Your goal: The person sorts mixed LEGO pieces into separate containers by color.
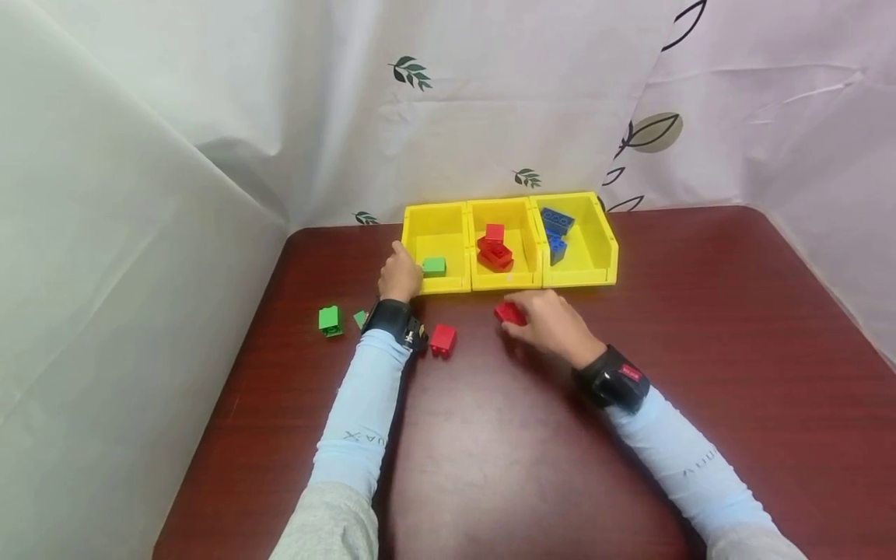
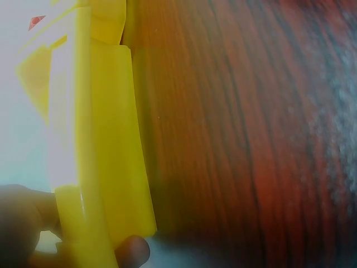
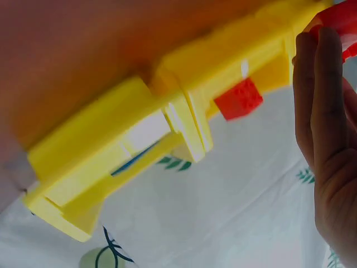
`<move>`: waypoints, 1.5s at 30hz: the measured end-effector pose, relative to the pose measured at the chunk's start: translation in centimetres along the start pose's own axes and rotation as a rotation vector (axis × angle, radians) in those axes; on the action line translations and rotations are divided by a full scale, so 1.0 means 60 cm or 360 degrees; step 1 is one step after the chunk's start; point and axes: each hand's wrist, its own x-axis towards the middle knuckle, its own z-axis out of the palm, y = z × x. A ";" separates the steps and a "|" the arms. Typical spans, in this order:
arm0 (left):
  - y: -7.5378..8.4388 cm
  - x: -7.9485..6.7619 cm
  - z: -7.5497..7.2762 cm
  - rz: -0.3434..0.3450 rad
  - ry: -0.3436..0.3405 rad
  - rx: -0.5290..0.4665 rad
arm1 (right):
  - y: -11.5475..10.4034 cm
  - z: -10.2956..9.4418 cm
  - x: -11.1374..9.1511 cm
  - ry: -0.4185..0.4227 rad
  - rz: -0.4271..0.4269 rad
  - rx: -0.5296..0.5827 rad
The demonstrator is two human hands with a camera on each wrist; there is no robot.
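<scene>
My left hand (image 1: 400, 275) grips the front left corner of the left yellow bin (image 1: 437, 221). In the left wrist view a thumb and finger lie on either side of the bin's wall (image 2: 114, 151). A green brick (image 1: 434, 267) lies inside that bin, close to the fingers. With its fingertips, my right hand (image 1: 554, 325) pinches a red toy brick (image 1: 509, 313) in front of the middle bin (image 1: 518, 214). The right wrist view shows this brick (image 3: 340, 25) at the fingertips, partly cut off by the frame edge.
Red bricks (image 1: 495, 253) are piled in the middle bin, blue bricks (image 1: 556, 222) in the right bin (image 1: 588, 233). Another red brick (image 1: 443, 340) lies between the forearms. Left of the left wrist are a green brick (image 1: 330, 320) and a partly hidden green one (image 1: 360, 319). A white curtain (image 1: 490, 101) hangs behind.
</scene>
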 end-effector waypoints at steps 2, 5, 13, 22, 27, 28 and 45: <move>-0.001 0.000 0.001 -0.0004 0.0000 0.0011 | -0.005 -0.014 0.021 -0.0004 0.0025 0.0004; -0.004 0.000 0.004 -0.0010 0.0003 0.0021 | -0.010 -0.032 0.054 0.0020 0.0042 -0.0034; -0.002 0.000 0.008 -0.0001 0.0002 0.0018 | -0.012 -0.049 0.124 0.0014 0.0176 -0.0075; 0.006 -0.006 0.012 0.0038 0.0014 0.0065 | 0.004 -0.048 0.174 -0.0008 0.0358 -0.0024; 0.010 -0.008 0.010 0.0049 0.0022 0.0068 | 0.015 -0.051 0.194 -0.0032 0.0392 -0.0040; 0.011 -0.008 0.010 0.0050 0.0021 0.0070 | 0.017 -0.051 0.197 -0.0042 0.0396 -0.0040; 0.003 -0.005 -0.002 0.0027 0.0044 0.0048 | 0.023 -0.039 0.217 -0.0090 0.0413 0.0031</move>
